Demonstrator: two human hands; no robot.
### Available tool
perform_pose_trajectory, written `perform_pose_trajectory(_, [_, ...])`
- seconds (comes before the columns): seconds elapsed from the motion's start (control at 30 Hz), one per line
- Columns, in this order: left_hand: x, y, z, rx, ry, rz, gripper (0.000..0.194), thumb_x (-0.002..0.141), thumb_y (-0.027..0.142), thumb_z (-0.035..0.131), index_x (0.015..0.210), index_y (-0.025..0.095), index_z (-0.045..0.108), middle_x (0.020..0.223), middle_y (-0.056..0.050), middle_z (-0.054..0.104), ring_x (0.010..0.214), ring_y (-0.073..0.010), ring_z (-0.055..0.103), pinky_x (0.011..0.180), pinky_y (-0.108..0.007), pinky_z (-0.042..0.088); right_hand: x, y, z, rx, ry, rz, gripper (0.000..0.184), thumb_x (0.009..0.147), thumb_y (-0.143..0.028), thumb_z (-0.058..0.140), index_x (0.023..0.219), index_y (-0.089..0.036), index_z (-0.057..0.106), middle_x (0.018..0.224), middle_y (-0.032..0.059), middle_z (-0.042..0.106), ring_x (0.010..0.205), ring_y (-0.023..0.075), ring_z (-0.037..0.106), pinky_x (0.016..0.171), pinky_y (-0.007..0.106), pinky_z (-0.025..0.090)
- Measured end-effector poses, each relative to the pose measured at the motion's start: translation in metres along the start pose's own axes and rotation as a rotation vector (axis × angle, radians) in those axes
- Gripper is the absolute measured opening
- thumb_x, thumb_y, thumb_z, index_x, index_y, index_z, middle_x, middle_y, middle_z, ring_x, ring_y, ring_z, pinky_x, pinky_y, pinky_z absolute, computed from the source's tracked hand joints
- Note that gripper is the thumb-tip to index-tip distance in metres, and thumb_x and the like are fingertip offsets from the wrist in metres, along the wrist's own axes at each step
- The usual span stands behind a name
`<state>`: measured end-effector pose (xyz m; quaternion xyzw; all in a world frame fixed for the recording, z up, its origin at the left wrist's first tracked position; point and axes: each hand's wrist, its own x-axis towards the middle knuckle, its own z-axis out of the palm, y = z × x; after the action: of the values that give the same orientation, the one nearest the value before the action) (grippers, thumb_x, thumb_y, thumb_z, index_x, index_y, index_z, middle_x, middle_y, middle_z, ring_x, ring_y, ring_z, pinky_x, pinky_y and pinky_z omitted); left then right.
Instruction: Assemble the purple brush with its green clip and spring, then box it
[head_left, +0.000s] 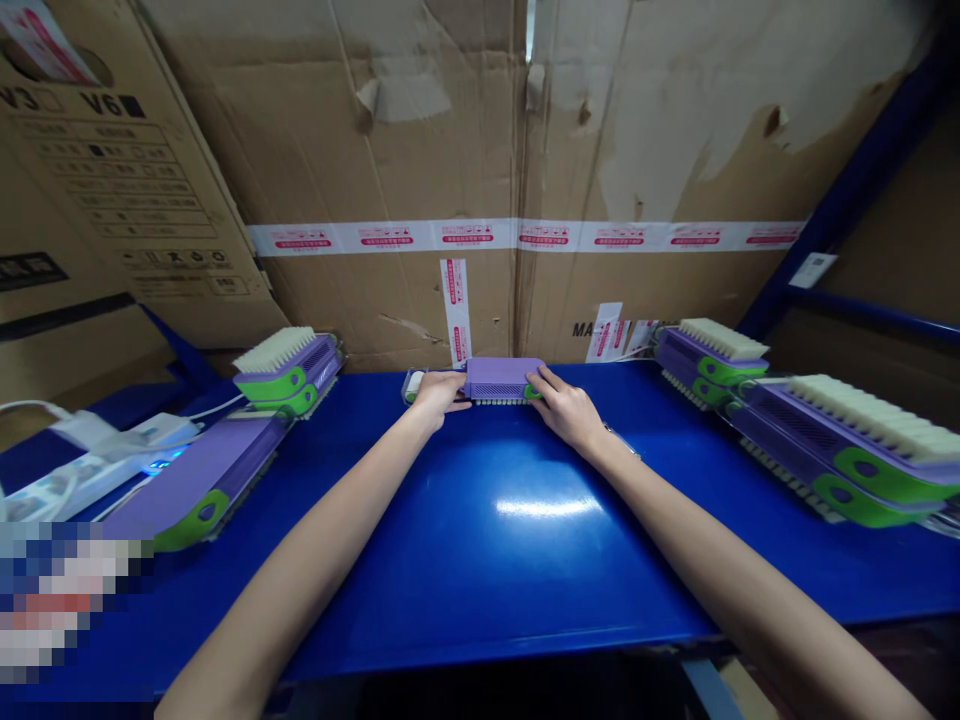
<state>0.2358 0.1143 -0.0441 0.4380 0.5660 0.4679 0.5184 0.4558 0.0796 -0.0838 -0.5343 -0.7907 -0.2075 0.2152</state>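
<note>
A purple brush-like device point(501, 380) with green end parts lies bristles down at the far middle of the blue table point(495, 560), close to the cardboard wall. My left hand point(437, 393) grips its left end, fingers curled over it. My right hand point(564, 405) holds its right end, fingers laid over the top and the green part. Both arms reach straight forward across the table.
Rows of the same purple and green brushes lie on the left point(281, 365) and right point(810, 420) of the table, some with bristles up. White power strips with cables point(97, 450) sit at the far left. Taped cardboard boxes point(480, 170) wall off the back.
</note>
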Motion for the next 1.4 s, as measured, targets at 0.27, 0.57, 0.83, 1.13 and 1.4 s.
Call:
perform_pose_trajectory(0.27, [0.001,0.001,-0.003,0.181,-0.120,0.080,0.019,0.078,0.021,0.055,0.087,0.015,0.071,0.084,-0.009,0.071,0.072,-0.0169,0.065,0.051,-0.020,0.049,0.003,0.000,-0.006,0.076,0.094,-0.008,0.041,0.085,-0.043,0.059,0.118,-0.019,0.060,0.122,0.0141,0.061,0.108,0.0289,0.058,0.088,0.042,0.052])
perform_pose_trajectory(0.57, [0.001,0.017,-0.044,1.023,0.393,0.471,0.025,0.084,0.037,0.055,0.093,0.018,0.068,0.101,-0.017,0.066,0.107,-0.0337,0.057,0.083,-0.039,0.047,0.005,0.001,-0.007,0.166,0.132,-0.017,0.044,0.081,-0.042,0.063,0.117,-0.016,0.060,0.107,0.0160,0.053,0.099,0.0303,0.050,0.089,0.049,0.045])
perform_pose_trajectory(0.83, [0.015,0.007,-0.067,1.133,0.270,0.341,0.047,0.071,0.045,0.067,0.109,0.017,0.062,0.108,-0.019,0.065,0.105,-0.0353,0.060,0.082,-0.039,0.047,0.006,0.001,-0.003,0.280,0.172,-0.004,0.039,0.080,-0.042,0.064,0.109,-0.016,0.058,0.119,0.0174,0.049,0.114,0.0320,0.047,0.096,0.049,0.043])
perform_pose_trajectory(1.13, [0.024,0.013,-0.081,0.000,0.123,0.021,0.023,0.073,0.029,0.059,0.092,0.016,0.058,0.069,-0.005,0.061,0.056,-0.0144,0.058,0.048,-0.022,0.041,0.006,0.003,0.002,0.450,0.118,0.031,0.038,0.082,-0.042,0.061,0.110,-0.018,0.052,0.124,0.0170,0.050,0.118,0.0306,0.050,0.099,0.047,0.045])
perform_pose_trajectory(1.4, [0.022,0.018,-0.087,-0.343,-0.075,0.099,0.012,0.072,0.028,0.053,0.077,0.017,0.052,0.064,-0.001,0.054,0.049,-0.0086,0.045,0.043,-0.019,0.033,0.005,0.003,0.000,0.438,0.110,0.039,0.038,0.082,-0.043,0.060,0.111,-0.019,0.052,0.126,0.0170,0.051,0.119,0.0297,0.051,0.099,0.046,0.045])
